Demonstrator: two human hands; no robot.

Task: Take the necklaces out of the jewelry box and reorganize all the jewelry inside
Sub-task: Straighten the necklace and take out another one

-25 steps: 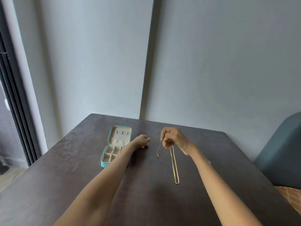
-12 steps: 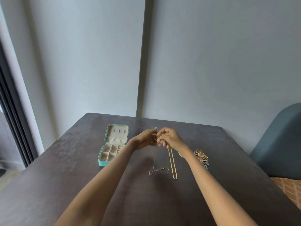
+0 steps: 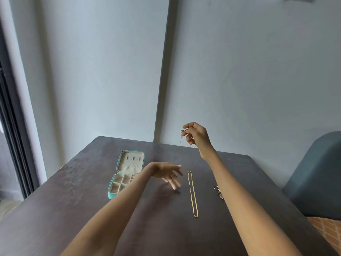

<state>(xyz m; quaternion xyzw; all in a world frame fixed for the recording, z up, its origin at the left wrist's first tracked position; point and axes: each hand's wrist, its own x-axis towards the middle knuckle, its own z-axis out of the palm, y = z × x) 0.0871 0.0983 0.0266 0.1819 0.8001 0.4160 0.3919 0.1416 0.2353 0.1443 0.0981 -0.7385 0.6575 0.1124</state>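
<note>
My right hand [image 3: 196, 134] pinches the thin necklace [image 3: 181, 137], raised above the far worktop [image 3: 73, 209] edge; its chain hangs straight down. My left hand [image 3: 170, 173] hovers empty, fingers spread, between the open jewelry box [image 3: 125, 174] and the gold chain [image 3: 192, 194], which lies lengthwise toward me. Bare worktop lies nearer me

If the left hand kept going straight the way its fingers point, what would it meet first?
Probably the dark table: the left hand has fingers angled down-right, just short of the gold necklace. Depth is uncertain.
</note>
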